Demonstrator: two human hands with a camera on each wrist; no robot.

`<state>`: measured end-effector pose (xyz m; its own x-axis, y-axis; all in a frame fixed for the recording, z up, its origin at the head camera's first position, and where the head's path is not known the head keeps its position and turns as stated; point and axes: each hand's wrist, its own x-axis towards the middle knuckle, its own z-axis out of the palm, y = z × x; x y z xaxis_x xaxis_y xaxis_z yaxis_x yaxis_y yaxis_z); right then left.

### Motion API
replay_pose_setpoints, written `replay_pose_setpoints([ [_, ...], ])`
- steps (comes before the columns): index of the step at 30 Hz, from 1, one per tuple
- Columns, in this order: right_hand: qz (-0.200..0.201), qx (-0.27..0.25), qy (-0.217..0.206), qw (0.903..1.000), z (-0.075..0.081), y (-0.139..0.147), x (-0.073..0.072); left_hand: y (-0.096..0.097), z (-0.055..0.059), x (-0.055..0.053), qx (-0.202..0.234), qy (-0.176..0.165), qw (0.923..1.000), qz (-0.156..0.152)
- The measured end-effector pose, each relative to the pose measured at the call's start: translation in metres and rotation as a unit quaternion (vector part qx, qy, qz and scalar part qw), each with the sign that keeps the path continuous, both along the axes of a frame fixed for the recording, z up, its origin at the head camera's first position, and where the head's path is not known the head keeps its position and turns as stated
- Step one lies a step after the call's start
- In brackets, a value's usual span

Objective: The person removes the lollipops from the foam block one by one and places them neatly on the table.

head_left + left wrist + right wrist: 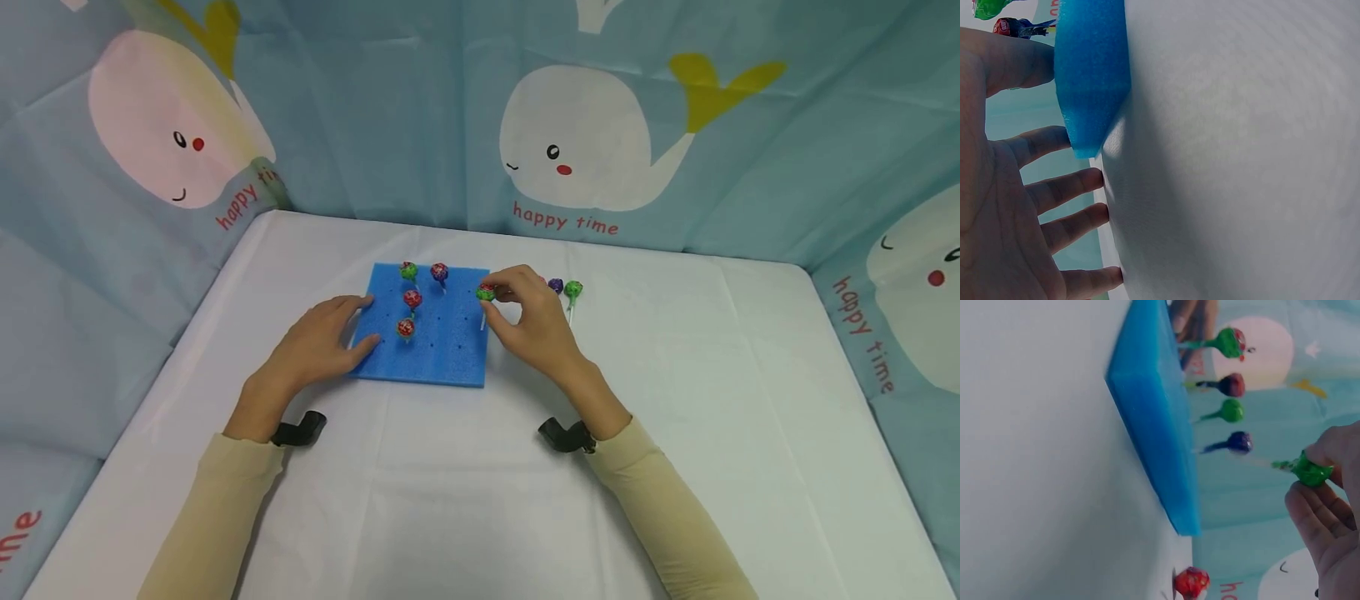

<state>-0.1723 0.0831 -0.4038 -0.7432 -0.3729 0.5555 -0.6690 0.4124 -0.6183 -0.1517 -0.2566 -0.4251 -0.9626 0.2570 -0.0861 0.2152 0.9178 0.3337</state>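
Observation:
A blue foam board (450, 362) with small holes lies on the white table. Several wrapped lollipops, among them a red one (412, 299) and a purple one (1240, 443), stand upright in it. My right hand (534, 321) pinches a green lollipop (1312, 471) by its wrapped head over the board's right side, its stick pointing down and its tip apart from the foam in the right wrist view. My left hand (318, 337) rests at the board's left edge, fingers spread, thumb and fingertips touching the foam.
To the right of the board lie more lollipops, including a green one (573, 289), a purple one (556, 285) and a red one (1192, 582), partly hidden behind the right hand in the head view. A blue whale-print curtain (420, 125) stands behind the table (420, 500).

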Motion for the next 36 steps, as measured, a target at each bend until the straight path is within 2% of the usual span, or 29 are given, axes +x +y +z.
replay_pose_setpoints([
  [10, -0.015, 0.013, -0.019, 0.9996, 0.005, 0.013, -0.005, -0.001, 0.001, -0.001, -0.004, -0.015, 0.9999, 0.001],
  [16, -0.009, -0.002, -0.026, 0.9996, 0.002, 0.033, -0.015, -0.001, -0.001, -0.002, 0.001, -0.012, 0.9999, 0.002],
  [23, -0.044, -0.001, -0.050, 0.9978, 0.005, 0.058, -0.023, -0.001, 0.003, -0.001, -0.001, -0.014, 0.9999, 0.002],
  [29, -0.057, 0.011, -0.056, 0.9967, 0.003, 0.072, -0.026, -0.002, 0.005, 0.000, -0.003, -0.010, 0.9999, 0.004],
  [36, -0.062, 0.017, -0.062, 0.9960, -0.002, 0.086, -0.028, 0.000, 0.002, -0.001, 0.002, -0.017, 0.9998, 0.003],
])
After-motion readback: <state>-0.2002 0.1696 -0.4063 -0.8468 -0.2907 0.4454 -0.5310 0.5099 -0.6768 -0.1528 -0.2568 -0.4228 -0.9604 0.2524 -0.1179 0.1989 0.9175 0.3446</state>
